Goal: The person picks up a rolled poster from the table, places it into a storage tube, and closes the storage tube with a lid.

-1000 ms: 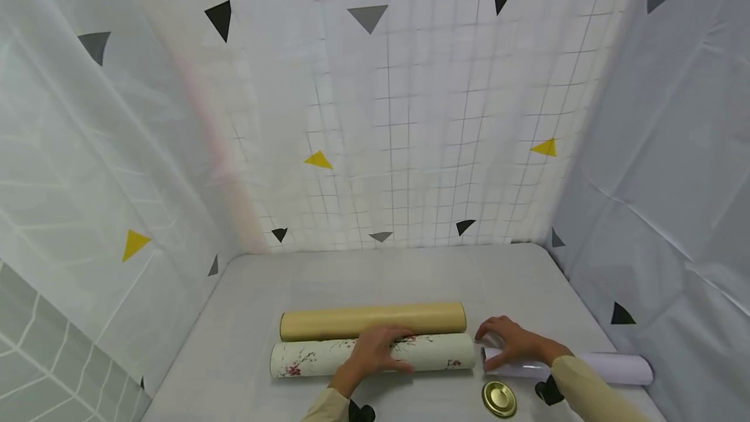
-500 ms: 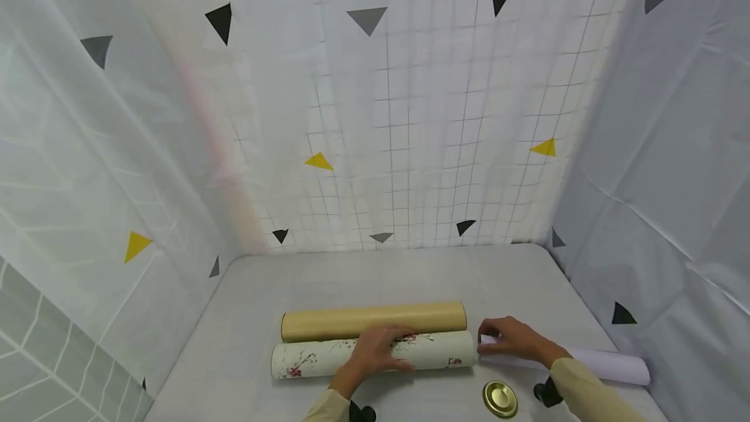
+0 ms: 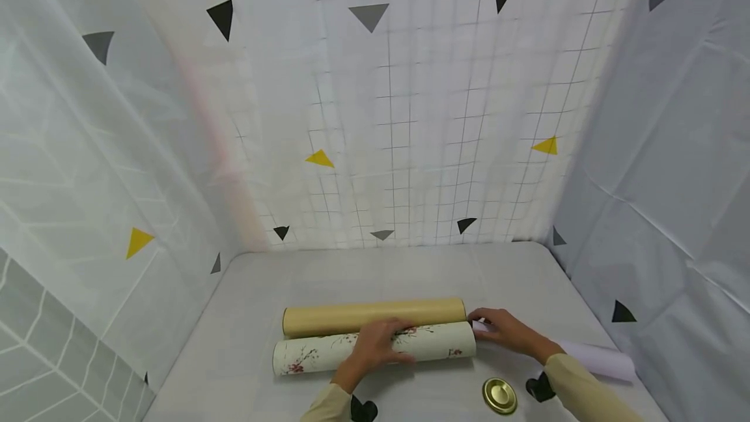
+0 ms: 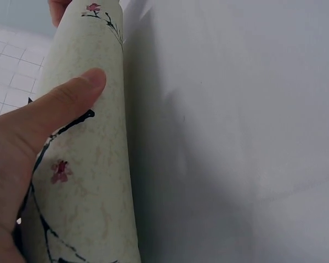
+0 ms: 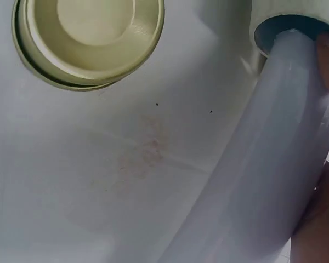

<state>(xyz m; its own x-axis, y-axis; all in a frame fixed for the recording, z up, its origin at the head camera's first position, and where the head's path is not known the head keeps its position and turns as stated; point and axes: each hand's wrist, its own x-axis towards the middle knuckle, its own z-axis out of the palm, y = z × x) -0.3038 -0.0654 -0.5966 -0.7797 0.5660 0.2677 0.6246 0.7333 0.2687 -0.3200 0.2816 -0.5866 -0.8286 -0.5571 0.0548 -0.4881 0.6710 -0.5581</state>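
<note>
My left hand (image 3: 375,347) grips a pale tube with a plum-blossom pattern (image 3: 316,355) around its middle, thumb along the near side. At the tube's right end my right hand (image 3: 506,331) holds a smooth white roll (image 3: 597,360), probably rolled paper. In the right wrist view the narrowed tip of the white roll (image 5: 252,164) is at the dark open mouth of the patterned tube (image 5: 296,8), just inside the rim. A finger of that hand lies at the rim too. The roll's far right part slants down toward the table's right side.
A plain yellow tube (image 3: 375,318) lies right behind the patterned one, parallel to it. In front of the tube's right end is a round gold metal lid (image 3: 500,396). White sheeting (image 3: 656,181) hangs around the table's back and sides.
My right hand has moved left and slightly back with the white roll, bringing its tip to the patterned tube's mouth. That tube's right end has swung slightly back; my left hand keeps its grip.
</note>
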